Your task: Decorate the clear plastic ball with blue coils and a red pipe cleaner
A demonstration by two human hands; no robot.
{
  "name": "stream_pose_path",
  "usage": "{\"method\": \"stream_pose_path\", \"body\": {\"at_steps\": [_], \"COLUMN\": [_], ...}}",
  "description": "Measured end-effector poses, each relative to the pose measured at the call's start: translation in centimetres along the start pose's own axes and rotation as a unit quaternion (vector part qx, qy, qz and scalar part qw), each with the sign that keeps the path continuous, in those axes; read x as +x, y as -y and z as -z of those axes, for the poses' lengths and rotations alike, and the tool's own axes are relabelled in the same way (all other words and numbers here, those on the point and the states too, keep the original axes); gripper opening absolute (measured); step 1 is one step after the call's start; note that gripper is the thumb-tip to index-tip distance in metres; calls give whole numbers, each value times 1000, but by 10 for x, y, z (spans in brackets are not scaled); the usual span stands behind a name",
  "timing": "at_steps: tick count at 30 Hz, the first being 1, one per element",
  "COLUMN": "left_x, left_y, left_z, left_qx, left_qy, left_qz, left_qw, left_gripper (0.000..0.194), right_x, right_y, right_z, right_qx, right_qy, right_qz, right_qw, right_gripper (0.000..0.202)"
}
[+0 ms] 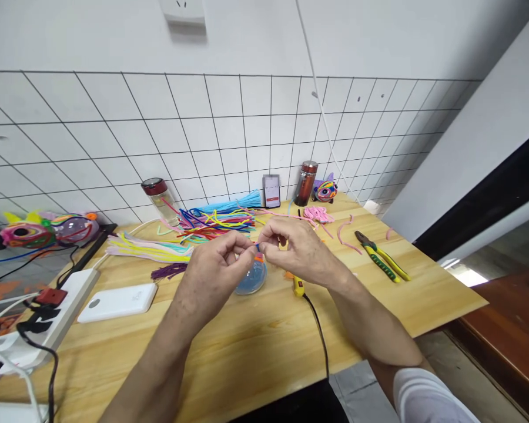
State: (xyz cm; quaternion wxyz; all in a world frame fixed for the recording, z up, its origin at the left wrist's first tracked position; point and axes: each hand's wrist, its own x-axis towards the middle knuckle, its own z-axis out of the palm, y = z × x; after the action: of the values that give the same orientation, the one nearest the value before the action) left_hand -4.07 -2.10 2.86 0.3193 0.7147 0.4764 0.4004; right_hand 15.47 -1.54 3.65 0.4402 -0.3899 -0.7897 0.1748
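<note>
My left hand and my right hand meet over the middle of the table, fingertips almost touching. Both are closed in a pinch on a small pipe cleaner, of which only a short blue and reddish bit shows. Right below the fingertips sits a clear bluish plastic ball, its top partly covered by my left hand. Bits of orange show at its upper edge. Behind my hands lies a heap of coloured pipe cleaners. A yellow glue gun with a black cord is just under my right wrist.
Pliers with yellow-green handles lie at right, near pink pipe cleaners. A phone, a dark bottle and a glass bottle stand along the wall. At left are a power bank, a power strip and decorated figures.
</note>
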Motion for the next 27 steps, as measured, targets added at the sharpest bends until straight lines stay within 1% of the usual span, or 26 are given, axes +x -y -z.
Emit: {"method": "stream_pose_path", "body": {"at_steps": [5,8,13,16,21,24,25,27], "left_x": [2,3,3,4,4,4,4,5], "left_y": [0,-1,1,-1,-8,-10,-9,-8], "left_z": [-3,-4,-6,-7,-10,-10,-9,-7], "left_qx": [-118,-153,-177,-183,-189,-188,-188,-184], "left_qy": [-12,-8,-23,-30,-54,-75,-78,-79], "left_qz": [20,25,27,22,9,7,7,10], "left_qw": [993,988,984,982,980,979,979,980], "left_gripper": [22,21,18,17,15,14,14,14], "right_x": [3,4,4,4,3,2,2,4], "right_y": [1,-1,-3,-4,-3,-3,-4,-5], "right_z": [-8,-13,-21,-23,-30,-36,-37,-34], "right_qx": [60,89,138,181,273,309,318,326], "right_qy": [-60,-78,-98,-111,-126,-145,-142,-107], "right_qz": [1,-3,-44,-56,-81,-79,-81,-91], "right_qw": [996,993,985,976,950,937,934,935], "right_gripper": [14,12,10,10,13,13,13,14]}}
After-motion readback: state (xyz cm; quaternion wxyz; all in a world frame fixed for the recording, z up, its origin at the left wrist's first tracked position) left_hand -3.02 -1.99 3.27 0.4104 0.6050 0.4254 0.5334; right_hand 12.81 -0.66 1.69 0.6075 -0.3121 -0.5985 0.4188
